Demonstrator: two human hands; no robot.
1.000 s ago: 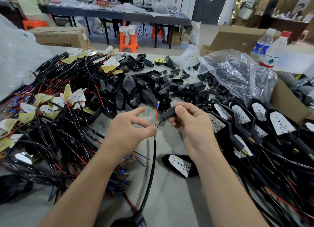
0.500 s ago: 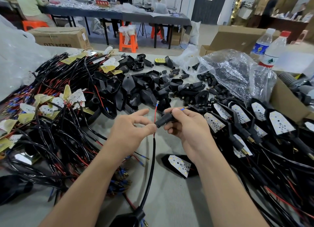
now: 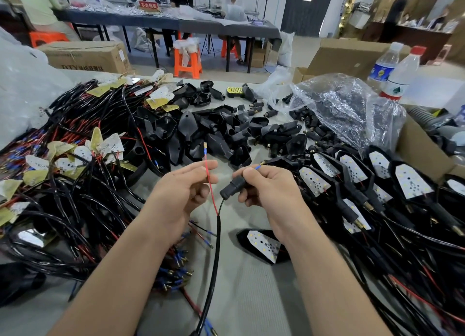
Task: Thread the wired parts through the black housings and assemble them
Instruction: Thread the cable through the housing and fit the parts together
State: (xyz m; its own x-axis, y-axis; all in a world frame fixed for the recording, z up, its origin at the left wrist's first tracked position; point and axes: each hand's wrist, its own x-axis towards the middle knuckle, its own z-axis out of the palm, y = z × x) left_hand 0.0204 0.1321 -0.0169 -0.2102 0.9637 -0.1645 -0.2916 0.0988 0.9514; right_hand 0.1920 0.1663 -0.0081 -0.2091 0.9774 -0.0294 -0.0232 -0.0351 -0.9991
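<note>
Nearest to you, a black cable [image 3: 214, 267] comes up over the grey table [image 3: 251, 298]. It ends just under the small black housing [image 3: 232, 187], where it divides into a red wire [image 3: 213, 200] and a thin black wire [image 3: 220, 207]. Your right hand [image 3: 271, 189] grips the small black housing with curled fingers and thumb and holds it tilted, the lower end toward the left. The thin black wire enters this lower end. A blue-tipped wire end [image 3: 257, 167] shows at the upper end, by your index finger. Just left of the housing, your left hand [image 3: 183, 192] pinches the red wire at the fingertips. The wire stands up past them, and its terminal [image 3: 205, 148] points away from you.

Nearer to you than the housing and a little right, one finished lamp [image 3: 264, 244] lies with its white LED board upward. Nearer and to the left lies a bundle of blue-tipped wires [image 3: 176, 262]. Right of the housing, many assembled lamps [image 3: 377, 184] lie in rows with their cables. Left of it is a big heap of wired LED boards [image 3: 75, 159].

Beyond the housing is a pile of empty black shells [image 3: 214, 134]. Beyond it to the right are a clear plastic bag [image 3: 339, 109] with more black parts and two water bottles [image 3: 397, 71]. Far beyond the housing stand an orange stool [image 3: 187, 59] and a long table [image 3: 226, 27] where persons sit
</note>
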